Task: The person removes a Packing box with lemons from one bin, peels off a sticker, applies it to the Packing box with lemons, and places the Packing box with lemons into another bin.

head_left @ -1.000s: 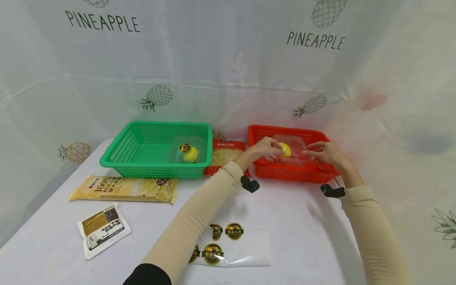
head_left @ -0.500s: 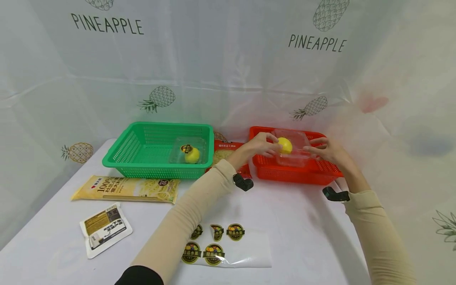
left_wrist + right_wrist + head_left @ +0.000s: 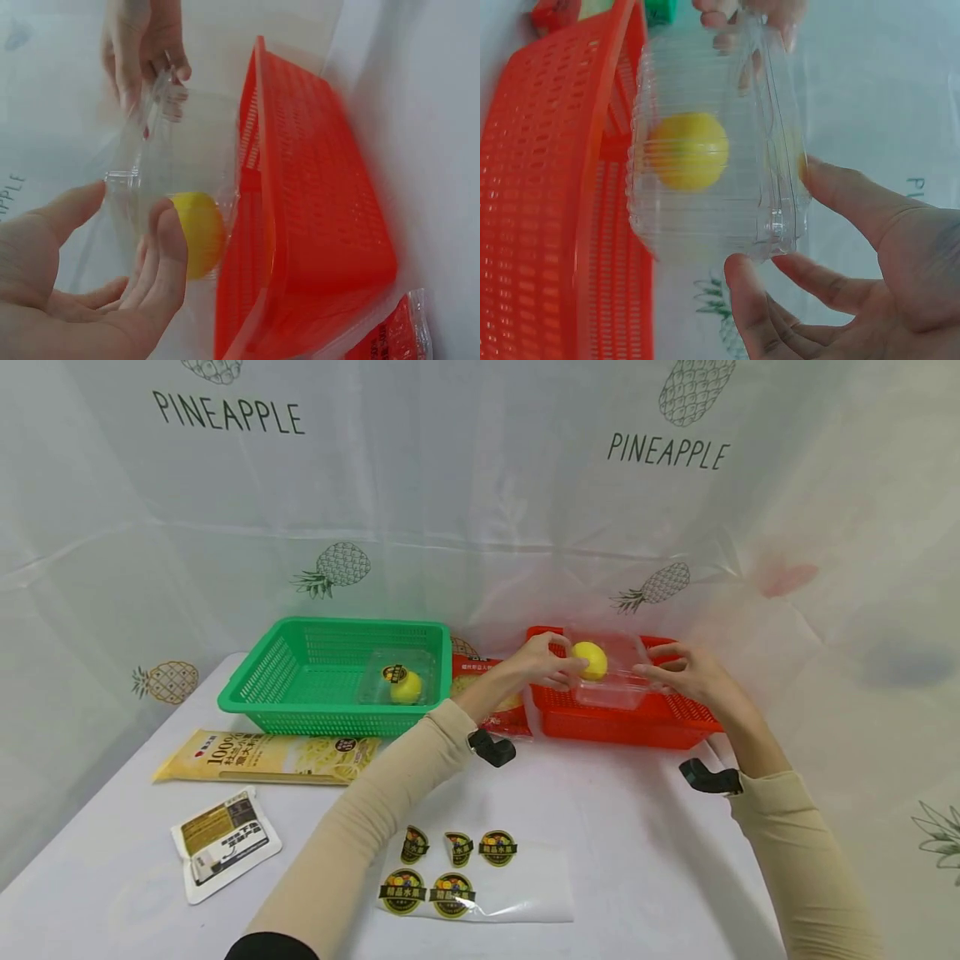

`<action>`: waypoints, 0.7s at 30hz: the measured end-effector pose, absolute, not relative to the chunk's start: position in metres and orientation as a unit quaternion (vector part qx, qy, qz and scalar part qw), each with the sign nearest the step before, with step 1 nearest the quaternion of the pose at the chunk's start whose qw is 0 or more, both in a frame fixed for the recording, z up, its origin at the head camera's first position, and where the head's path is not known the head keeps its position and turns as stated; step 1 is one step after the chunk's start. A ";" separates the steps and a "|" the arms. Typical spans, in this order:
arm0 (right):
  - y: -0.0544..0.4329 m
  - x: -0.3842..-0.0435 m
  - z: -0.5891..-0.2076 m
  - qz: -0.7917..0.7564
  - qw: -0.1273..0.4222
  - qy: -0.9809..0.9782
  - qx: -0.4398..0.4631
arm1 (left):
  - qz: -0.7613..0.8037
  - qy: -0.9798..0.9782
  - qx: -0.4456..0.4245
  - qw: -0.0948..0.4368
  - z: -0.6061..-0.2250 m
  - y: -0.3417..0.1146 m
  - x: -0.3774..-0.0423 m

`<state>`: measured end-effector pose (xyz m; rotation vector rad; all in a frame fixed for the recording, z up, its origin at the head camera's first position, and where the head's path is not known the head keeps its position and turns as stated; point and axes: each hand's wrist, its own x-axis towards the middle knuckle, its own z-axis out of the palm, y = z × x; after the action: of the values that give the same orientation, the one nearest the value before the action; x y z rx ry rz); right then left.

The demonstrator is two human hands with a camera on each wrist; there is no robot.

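Note:
A clear plastic clamshell box [image 3: 617, 695] is held tilted over the red basket [image 3: 622, 731]. Inside it lies a round yellow fruit [image 3: 590, 660], smooth-skinned like a lemon. My left hand [image 3: 542, 662] grips the box's left end, thumb on the lid side and fingers on the base by the fruit, as the left wrist view shows. At the opposite end my right hand [image 3: 688, 675] pinches the edge; in the right wrist view its thumb [image 3: 847, 187] presses the lid and its fingertips meet the box's corner.
Left of centre stands a green basket [image 3: 330, 722] holding a similar box with a stickered fruit [image 3: 406, 687]. Between the baskets lies a red food bag [image 3: 506, 714]. A yellow noodle pack [image 3: 262, 758], a white pouch [image 3: 225, 843] and a sticker sheet [image 3: 517, 893] lie in front.
Both hands have raised the clamshell box from inside the red basket and shifted it slightly left. The left forearm has drawn left, uncovering more of the sticker sheet.

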<state>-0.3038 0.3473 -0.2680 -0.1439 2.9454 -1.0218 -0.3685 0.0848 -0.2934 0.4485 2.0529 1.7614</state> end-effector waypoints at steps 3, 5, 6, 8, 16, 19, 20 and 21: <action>0.343 -0.298 -0.265 -0.326 0.001 0.944 -0.050 | 0.631 0.731 0.161 0.203 -0.292 0.082 -0.363; 0.340 -0.295 -0.264 -0.328 -0.003 0.943 -0.049 | 0.630 0.731 0.167 0.203 -0.292 0.079 -0.360; 0.338 -0.294 -0.263 -0.329 -0.006 0.943 -0.052 | 0.630 0.730 0.171 0.202 -0.292 0.077 -0.358; 0.336 -0.290 -0.262 -0.332 -0.009 0.942 -0.056 | 0.625 0.733 0.182 0.199 -0.292 0.073 -0.355; 0.326 -0.281 -0.260 -0.345 -0.005 0.937 -0.055 | 0.599 0.746 0.197 0.215 -0.288 0.055 -0.345; 0.325 -0.282 -0.262 -0.357 -0.002 0.933 -0.049 | 0.577 0.762 0.200 0.215 -0.289 0.049 -0.343; 0.325 -0.282 -0.263 -0.361 -0.002 0.931 -0.047 | 0.573 0.765 0.201 0.216 -0.290 0.047 -0.341; 0.325 -0.283 -0.264 -0.367 -0.001 0.929 -0.044 | 0.569 0.766 0.203 0.218 -0.291 0.045 -0.340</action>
<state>-0.2829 0.3246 -0.2642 -0.1393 2.9209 -1.1547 -0.3397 0.0451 -0.2908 0.5614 2.1211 1.5761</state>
